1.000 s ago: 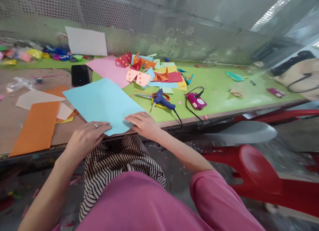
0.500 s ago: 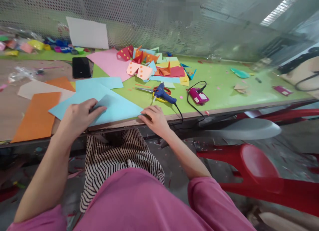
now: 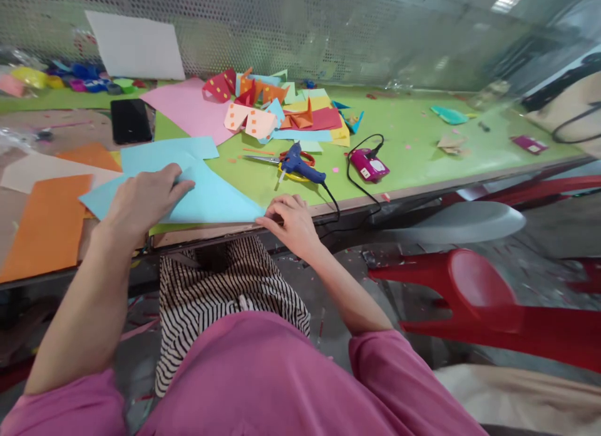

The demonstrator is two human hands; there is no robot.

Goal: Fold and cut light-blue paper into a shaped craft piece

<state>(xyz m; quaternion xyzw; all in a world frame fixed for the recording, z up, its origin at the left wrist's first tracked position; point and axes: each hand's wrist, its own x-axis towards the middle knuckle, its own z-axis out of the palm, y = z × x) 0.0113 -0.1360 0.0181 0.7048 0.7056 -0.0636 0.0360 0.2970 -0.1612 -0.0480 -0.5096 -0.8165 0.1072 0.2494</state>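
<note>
A light blue sheet of paper [image 3: 211, 195] lies folded over at the front edge of the table, its fold running along the near side. My left hand [image 3: 143, 198] rests on the sheet's left part, fingers bent and thumb close to the index finger, gripping the paper. At the sheet's pointed right corner, my right hand [image 3: 288, 222] pinches the paper between thumb and fingers. Another light blue piece [image 3: 169, 153] lies just behind. Orange paper [image 3: 49, 226] is to the left of my left hand. What lies under my left palm is hidden.
Beyond my right hand lie a blue glue gun [image 3: 300, 163] with a cord, scissors [image 3: 260, 158] and a magenta plug box [image 3: 369, 165]. Folded paper shapes [image 3: 251, 119], pink paper [image 3: 192, 107] and a black phone [image 3: 130, 121] sit farther back. A red chair [image 3: 483, 292] stands at right.
The view has shifted, so the table things appear farther left and higher. The blue paper's folded layer lies flatter, and my left thumb and fingers are closer together. My right hand keeps its corner.
</note>
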